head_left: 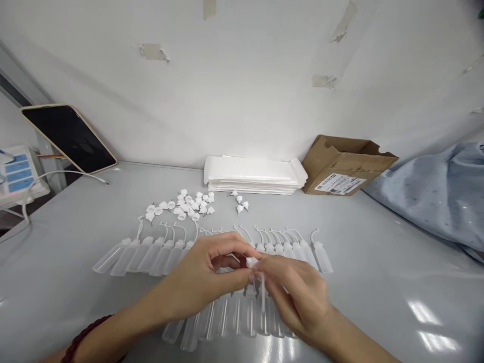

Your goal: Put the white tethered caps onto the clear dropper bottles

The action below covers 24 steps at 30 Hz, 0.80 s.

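My left hand [217, 269] pinches a small white dropper cap [251, 261] between thumb and fingertips. Against the same cap press the thumb and fingers of my right hand [293, 287]. A thin pale strip [263, 297] hangs below the right fingertips; where its upper end goes is hidden. Under both hands lies a near row of clear squeeze bottles [223, 317], partly covered. Behind them is a second row of bottles [145, 257] with thin curved straps at their necks. A pile of white needle-tip caps [192, 202] lies beyond the left hand.
Several more caps [239, 200] lie apart from the pile. White padded envelopes [253, 171] are stacked by the wall, beside an open cardboard box [346, 164]. At left a phone [70, 136] leans near a cable [60, 172] and power strip [22, 171]. Grey-blue fabric [434, 194] lies right.
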### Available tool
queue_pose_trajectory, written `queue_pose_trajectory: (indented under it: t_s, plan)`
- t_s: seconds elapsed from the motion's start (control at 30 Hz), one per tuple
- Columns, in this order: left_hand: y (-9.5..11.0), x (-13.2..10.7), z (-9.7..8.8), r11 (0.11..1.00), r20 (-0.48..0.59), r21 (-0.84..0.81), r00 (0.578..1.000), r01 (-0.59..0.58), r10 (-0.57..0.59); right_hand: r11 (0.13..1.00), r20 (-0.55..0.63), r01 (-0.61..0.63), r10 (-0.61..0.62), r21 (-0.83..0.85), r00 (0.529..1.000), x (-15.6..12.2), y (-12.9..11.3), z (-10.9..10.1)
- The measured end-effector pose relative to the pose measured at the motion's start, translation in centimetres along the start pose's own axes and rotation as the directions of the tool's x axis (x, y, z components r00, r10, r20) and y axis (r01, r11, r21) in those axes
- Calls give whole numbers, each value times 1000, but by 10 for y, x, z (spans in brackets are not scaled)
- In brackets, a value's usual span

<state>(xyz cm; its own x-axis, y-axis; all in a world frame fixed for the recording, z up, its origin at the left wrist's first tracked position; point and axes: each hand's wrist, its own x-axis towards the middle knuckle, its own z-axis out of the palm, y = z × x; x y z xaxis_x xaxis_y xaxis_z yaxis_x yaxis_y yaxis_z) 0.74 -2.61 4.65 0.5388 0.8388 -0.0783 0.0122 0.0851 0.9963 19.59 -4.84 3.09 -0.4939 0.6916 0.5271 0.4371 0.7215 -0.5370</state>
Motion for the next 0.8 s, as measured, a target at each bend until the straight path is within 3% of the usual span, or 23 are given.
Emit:
queue_pose_trajectory:
  t_s: [0.1, 0.2, 0.33, 0.47, 0.6, 0.7, 0.8]
  plan:
    - [2, -1, 2, 999, 0, 33, 1000, 1, -1, 980, -117, -190, 195, 53, 974, -5, 0, 6]
    - [4, -1, 4, 993, 9, 119, 1000, -12, 11, 929, -90, -323, 343, 182, 935, -8, -2, 12]
    - [4, -1, 4, 991, 39, 135, 999, 22, -28, 895, -24, -361, 380, 261, 925, -7, -2, 14]
    - [3, -2, 5, 988, -2, 97, 993, 116, -117, 888, 9, -367, 379, 276, 925, -4, -1, 12]
    - [3, -3, 5, 970, -10, 138, 979, 201, -202, 821, 101, -449, 444, 353, 891, -5, -1, 13]
    - [4, -3, 4, 968, 25, 218, 990, 127, -136, 703, 211, -550, 515, 451, 831, -5, -2, 12]
    - [5, -3, 1, 920, 79, 380, 995, -94, 69, 596, 282, -609, 553, 523, 784, -2, -3, 10]
